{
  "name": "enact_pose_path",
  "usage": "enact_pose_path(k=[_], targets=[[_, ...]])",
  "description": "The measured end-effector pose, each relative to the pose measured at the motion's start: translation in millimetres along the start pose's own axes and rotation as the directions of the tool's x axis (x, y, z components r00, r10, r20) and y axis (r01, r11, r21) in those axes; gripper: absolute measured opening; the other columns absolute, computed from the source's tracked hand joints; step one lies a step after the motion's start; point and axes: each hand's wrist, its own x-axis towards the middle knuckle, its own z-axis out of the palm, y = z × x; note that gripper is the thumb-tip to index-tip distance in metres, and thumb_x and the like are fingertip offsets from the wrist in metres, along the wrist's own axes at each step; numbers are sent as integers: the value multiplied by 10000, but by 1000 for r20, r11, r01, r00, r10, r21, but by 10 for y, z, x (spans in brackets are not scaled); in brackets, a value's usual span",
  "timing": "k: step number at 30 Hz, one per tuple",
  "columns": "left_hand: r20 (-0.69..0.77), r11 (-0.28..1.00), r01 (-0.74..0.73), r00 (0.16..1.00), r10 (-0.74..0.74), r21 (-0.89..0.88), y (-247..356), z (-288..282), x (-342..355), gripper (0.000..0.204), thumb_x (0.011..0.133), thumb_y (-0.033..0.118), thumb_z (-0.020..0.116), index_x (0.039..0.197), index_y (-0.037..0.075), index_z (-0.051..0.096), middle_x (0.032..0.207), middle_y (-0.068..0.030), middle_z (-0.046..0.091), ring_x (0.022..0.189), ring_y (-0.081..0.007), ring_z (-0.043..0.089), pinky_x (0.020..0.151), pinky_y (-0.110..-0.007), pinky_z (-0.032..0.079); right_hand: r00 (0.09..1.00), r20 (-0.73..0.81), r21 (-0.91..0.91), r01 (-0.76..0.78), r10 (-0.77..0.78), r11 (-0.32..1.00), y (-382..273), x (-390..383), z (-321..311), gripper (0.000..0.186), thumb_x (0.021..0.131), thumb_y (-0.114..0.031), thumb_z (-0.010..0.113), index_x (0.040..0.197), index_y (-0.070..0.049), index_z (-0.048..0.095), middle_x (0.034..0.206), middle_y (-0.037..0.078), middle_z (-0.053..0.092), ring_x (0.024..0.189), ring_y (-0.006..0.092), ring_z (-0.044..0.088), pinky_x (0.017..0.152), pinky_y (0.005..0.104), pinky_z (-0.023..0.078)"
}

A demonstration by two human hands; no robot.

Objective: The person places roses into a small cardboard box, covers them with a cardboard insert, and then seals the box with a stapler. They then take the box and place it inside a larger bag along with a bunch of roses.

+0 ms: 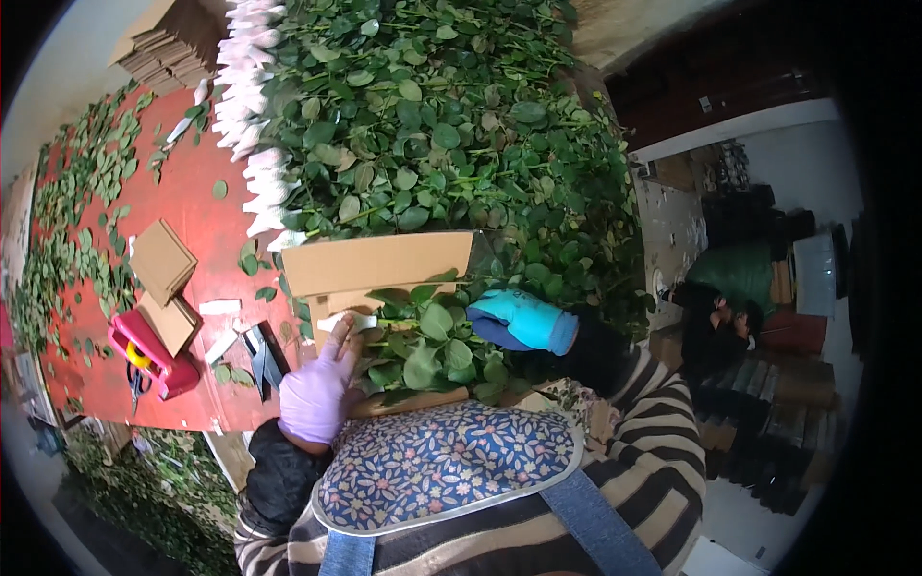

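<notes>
While white wrap [366,323] is touched by the left hand [320,384], leaves [437,331] are touched by the right hand [521,321].
Grip closure cannot be told; ahead, cardboard [379,266] is set.

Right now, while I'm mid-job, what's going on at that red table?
A person's purple-gloved left hand has its fingers at a small white piece at the left end of some leafy stems, next to folded cardboard. The blue-gloved right hand is at the leaves' right side; whether it grips any is unclear. Beyond lies a big leafy pile with white-wrapped ends along its left. A pink tape dispenser stands on the red table, left of the hands.
</notes>
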Motion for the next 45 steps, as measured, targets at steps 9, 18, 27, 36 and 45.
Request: enact_pose_path(k=[9,18,27,36,45], targets=[[-41,983,-57,997,66,175,46,2,-210,528,791,56,592,1312,142,578,1549,-12,402,488,-174,577,442,-313,485,960,-73,-701,143,-270,699,-860,771,-1144,96,859,-143,669,951,-117,679,821,75,633,737,262,611,644,374,457],[16,999,-32,999,32,13,361,-273,-203,784,620,182,799,1364,149,552,1469,-78,480,794,-296,699,619,-380,572,997,-29,-955,-7,-69,295,268,1650,-553,87,776,-199,621,815,-124,641,787,54,593,725,254,613,593,432,448],[90,999,-22,996,19,28,338,-307,-168,790,617,191,839,1356,179,559,1488,-61,452,898,-287,697,711,-399,578,970,-221,-687,-81,-103,722,-244,1219,-932,136,789,-162,631,918,-123,646,914,95,650,885,307,649,749,456,486],[98,1000,6,995,-4,-15,315,-351,-242,714,676,187,799,1346,167,554,1525,-57,416,748,-301,690,632,-400,565,869,-322,-723,31,-376,690,-560,2114,-1713,137,776,-125,688,904,-153,651,850,94,641,815,320,640,693,463,481],[55,999,-38,998,36,35,271,-256,-265,596,736,122,702,1316,150,570,1518,-35,431,685,-269,685,571,-381,553,954,-299,-898,-272,-26,346,-45,3469,-1476,199,859,-153,603,1042,-132,681,1031,105,651,994,315,642,783,494,483]])
